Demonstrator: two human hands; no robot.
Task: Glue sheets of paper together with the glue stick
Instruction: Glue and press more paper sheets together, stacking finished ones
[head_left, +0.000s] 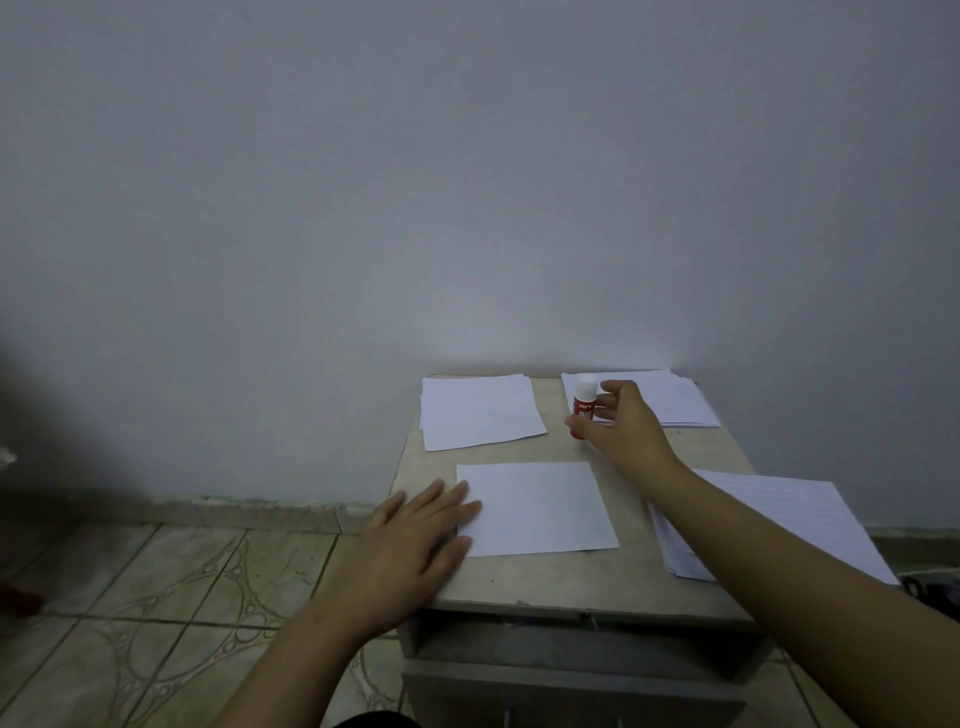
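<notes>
My right hand (621, 423) is at the glue stick (584, 401), which stands upright near the back of the small table (691, 587), between the back-left stack of paper (480, 410) and the back-right stack (670, 397). The thumb and fingers curve loosely on either side of the tube, but I cannot tell whether they have closed on it or only touch it. My left hand (423, 530) lies flat, fingers straight, pressing the left edge of the single sheet (537, 509) in the middle and gripping nothing. The cap looks to be on, so I judge uncapping comes next, and that needs both hands; once my left lifts, the sheet can slide. The stick is tall and narrow, so a clumsy nudge could tip it onto the back-right stack or roll it away. The lined stack (789, 514) under my right forearm overhangs the table's right edge, and a dragging arm could sweep it to the tiled floor (171, 597). Room is tight: the wall (467, 182) closes the back, paper fills the corners, and only narrow strips of bare tabletop remain between the piles.
</notes>
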